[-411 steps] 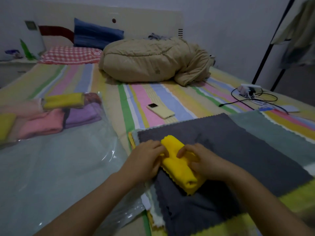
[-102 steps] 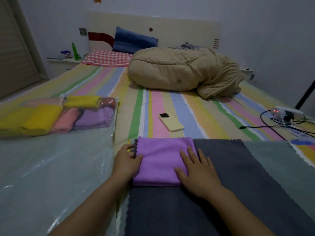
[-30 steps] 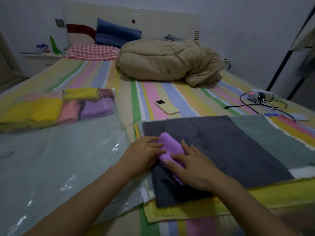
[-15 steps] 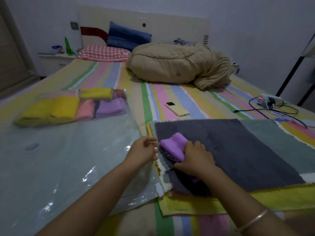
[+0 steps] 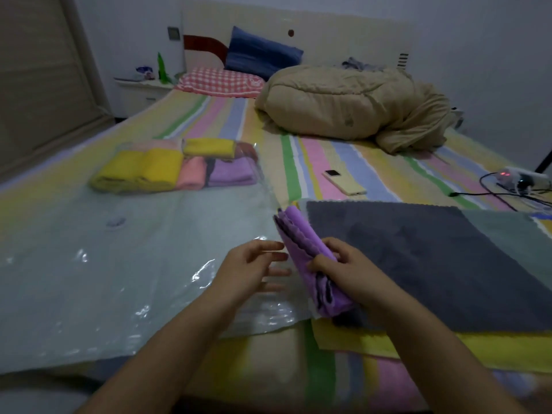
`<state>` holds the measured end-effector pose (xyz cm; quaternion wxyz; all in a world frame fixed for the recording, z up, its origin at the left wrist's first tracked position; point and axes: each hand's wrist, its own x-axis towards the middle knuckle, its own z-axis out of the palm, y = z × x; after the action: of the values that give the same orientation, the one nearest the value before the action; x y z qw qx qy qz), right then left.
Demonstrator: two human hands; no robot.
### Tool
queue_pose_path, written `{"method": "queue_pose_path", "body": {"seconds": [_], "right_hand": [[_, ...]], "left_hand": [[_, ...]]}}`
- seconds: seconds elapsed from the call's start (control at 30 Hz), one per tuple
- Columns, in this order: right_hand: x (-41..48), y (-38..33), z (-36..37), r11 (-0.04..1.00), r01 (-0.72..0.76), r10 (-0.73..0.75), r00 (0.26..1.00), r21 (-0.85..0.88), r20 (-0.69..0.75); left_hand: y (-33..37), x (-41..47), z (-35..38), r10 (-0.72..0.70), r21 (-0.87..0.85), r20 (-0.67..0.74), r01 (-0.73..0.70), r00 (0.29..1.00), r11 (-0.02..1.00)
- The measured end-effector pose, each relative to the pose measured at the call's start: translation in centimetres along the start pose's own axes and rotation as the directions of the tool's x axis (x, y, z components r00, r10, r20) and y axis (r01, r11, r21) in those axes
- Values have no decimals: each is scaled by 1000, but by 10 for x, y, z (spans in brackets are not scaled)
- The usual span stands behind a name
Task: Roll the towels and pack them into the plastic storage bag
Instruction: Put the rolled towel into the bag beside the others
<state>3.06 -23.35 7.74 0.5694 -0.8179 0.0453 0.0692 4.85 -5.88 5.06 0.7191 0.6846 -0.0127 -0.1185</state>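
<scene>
On a striped bed, the right hand [image 5: 349,270] curls round a rolled purple towel [image 5: 298,234] at the edge of a flat grey towel [image 5: 418,258]; the left hand [image 5: 248,273] hovers just beside it, fingers loosely spread, holding nothing, above the clear plastic storage bag [image 5: 119,264]; the roll looks light, soft and apt to spring open, so a grip round its middle seems best; rolled towels [image 5: 179,171] lie at the bag's far end; the bag's mouth is hard to make out; towels beneath the grey one are mostly hidden.
</scene>
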Motion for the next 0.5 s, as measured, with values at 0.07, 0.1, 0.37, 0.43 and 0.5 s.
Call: {"method": "queue_pose_path", "body": {"seconds": [0.07, 0.1, 0.37, 0.43, 0.5], "right_hand": [[-3, 3, 15, 999, 52, -52, 999, 17, 5], [-4, 5, 23, 998, 65, -65, 998, 23, 8], [-10, 12, 71, 991, 136, -136, 989, -5, 67], [-13, 7, 76, 977, 208, -205, 977, -43, 56], [-22, -1, 82, 932, 361, -359, 931, -24, 69]], "left_hand": [[-16, -10, -39, 270, 493, 24, -246, 963, 834], [-22, -15, -59, 339, 704, 106, -311, 935, 639], [-39, -44, -153, 317, 875, 374, -445, 872, 190], [-34, -50, -162, 373, 874, 334, -432, 866, 222], [-26, -53, -165, 409, 875, 280, -406, 869, 264]]}}
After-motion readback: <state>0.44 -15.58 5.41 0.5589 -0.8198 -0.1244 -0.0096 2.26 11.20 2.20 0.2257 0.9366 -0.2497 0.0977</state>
